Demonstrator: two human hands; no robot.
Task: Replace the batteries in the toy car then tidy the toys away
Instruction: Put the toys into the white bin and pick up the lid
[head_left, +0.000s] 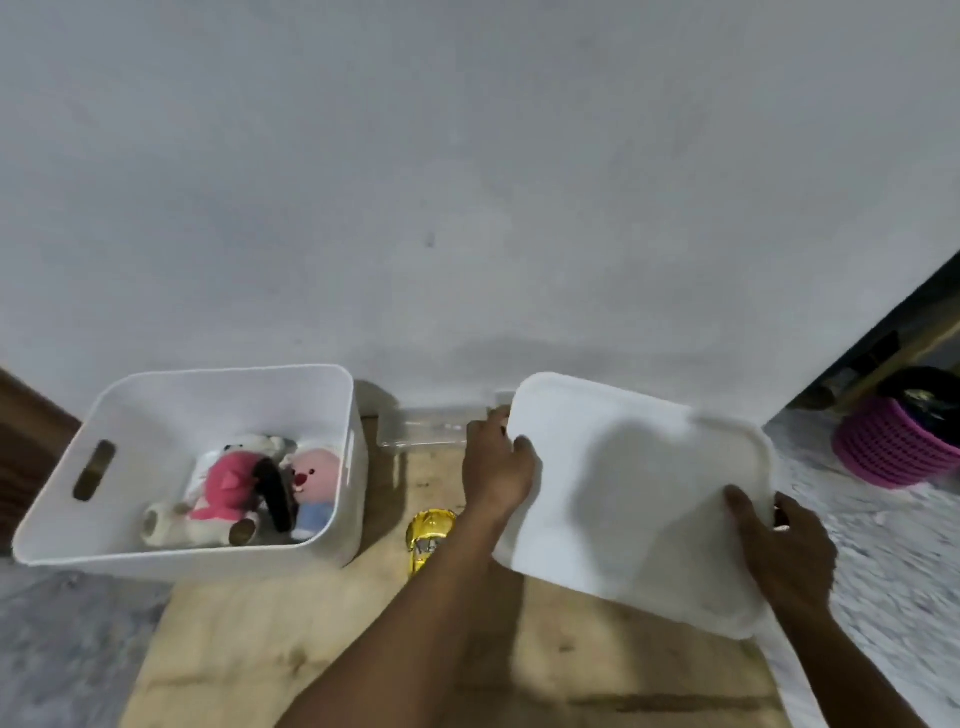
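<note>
We hold the flat white plastic lid (639, 499) tilted above the pale wooden bench (322, 639). Our left hand (498, 467) grips its left edge and our right hand (784, 556) curls round its right edge. The shiny yellow toy car (428, 538) sits on the bench beside our left forearm (partly hidden by it). Further left stands the open white plastic bin (228, 395), with pink and white plush toys (234, 483) inside.

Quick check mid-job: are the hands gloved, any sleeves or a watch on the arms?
No gloves on the left hand or the right hand. The left forearm and right forearm are uncovered as far as the frame shows: no sleeve, watch or wristband. The picture is blurred, so a thin ring could go unseen.
</note>
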